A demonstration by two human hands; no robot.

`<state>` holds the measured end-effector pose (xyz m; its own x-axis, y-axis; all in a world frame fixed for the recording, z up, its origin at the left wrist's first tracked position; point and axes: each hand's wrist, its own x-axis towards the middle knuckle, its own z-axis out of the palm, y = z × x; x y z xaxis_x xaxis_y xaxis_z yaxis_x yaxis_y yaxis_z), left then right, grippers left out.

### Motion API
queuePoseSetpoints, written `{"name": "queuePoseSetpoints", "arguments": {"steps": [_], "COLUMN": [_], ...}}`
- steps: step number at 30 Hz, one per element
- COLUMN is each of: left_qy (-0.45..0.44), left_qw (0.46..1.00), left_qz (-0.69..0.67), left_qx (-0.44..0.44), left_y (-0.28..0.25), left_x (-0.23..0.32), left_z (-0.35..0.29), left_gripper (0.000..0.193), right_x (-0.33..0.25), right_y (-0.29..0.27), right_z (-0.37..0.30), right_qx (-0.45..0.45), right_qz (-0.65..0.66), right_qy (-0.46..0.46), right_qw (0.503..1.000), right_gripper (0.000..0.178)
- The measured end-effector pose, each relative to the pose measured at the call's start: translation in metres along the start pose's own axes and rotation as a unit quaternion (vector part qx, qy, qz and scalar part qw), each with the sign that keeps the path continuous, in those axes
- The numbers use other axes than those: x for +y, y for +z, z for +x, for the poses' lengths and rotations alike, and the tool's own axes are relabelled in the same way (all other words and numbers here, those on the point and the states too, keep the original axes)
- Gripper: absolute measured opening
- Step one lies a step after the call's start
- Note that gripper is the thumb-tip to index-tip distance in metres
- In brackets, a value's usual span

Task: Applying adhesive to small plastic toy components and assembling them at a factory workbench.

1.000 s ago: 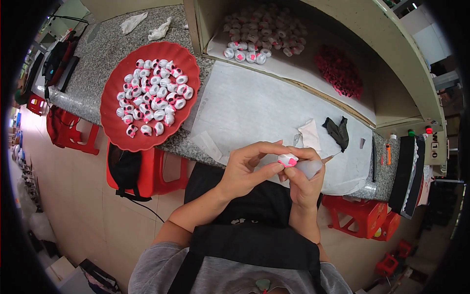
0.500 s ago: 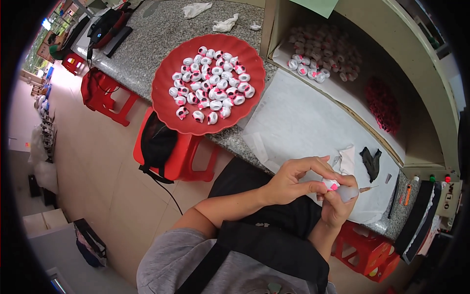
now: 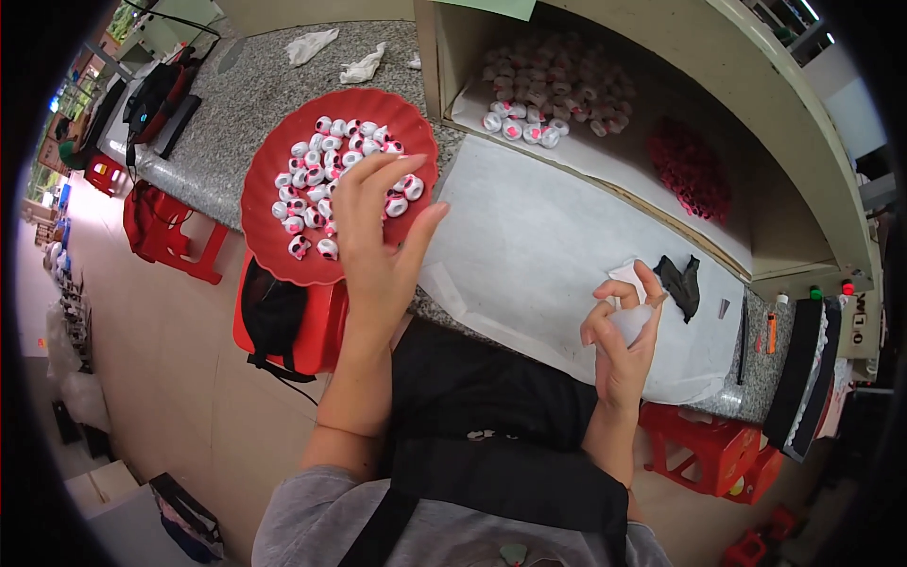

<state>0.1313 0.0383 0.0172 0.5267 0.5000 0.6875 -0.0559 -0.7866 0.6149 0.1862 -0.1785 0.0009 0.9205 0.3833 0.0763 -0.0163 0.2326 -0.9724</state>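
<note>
My left hand [image 3: 373, 241] reaches over the right side of a scalloped red dish [image 3: 257, 203], thumb and fingers spread apart with nothing visible between them. Several small white animal-head pieces [image 3: 307, 176] with pink and dark patches lie in the dish, some hidden behind that hand. Above the white paper [image 3: 529, 255], my right hand [image 3: 620, 364] is curled around a small translucent white bottle [image 3: 630, 325]. Its thin tip is not visible now. A white cloth or tissue [image 3: 624, 274] lies just behind the right hand.
A shelf compartment holds heaped white pieces [image 3: 567, 85] and a dark pink pile [image 3: 688, 170]. Right of the paper lie a black finger-like scrap [image 3: 678, 286] and an orange marker [image 3: 771, 333]. Red stools [image 3: 699, 444] stand below the counter; crumpled tissues [image 3: 363, 63] lie at its back.
My left hand has left the white piece held by my right hand and swung left over the dish. The white piece is no longer visible at the right hand, which keeps the bottle. The view has shifted.
</note>
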Motion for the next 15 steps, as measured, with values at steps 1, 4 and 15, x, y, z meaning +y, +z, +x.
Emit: {"name": "queuePoseSetpoints", "arguments": {"steps": [1,4,15], "left_qy": [0.032,0.100,0.159], "left_qw": [0.998,0.987,0.968], "left_qz": [-0.002,0.038,0.117], "left_qx": [-0.048,-0.120,-0.153], "left_y": [0.014,0.080,0.142], "left_x": [-0.001,-0.006,-0.008], "left_z": [0.009,0.032,0.043], "left_gripper": [0.031,0.029,0.022], "right_x": [0.001,0.001,-0.010], "right_y": [-0.003,-0.011,-0.031], "right_z": [-0.002,-0.008,-0.019], "right_qx": [0.004,-0.022,-0.023], "right_qz": [-0.003,0.071,0.046], "right_qy": [-0.002,-0.017,0.011], "right_qw": [1.000,0.997,0.999], "right_gripper": [0.053,0.046,0.034]}}
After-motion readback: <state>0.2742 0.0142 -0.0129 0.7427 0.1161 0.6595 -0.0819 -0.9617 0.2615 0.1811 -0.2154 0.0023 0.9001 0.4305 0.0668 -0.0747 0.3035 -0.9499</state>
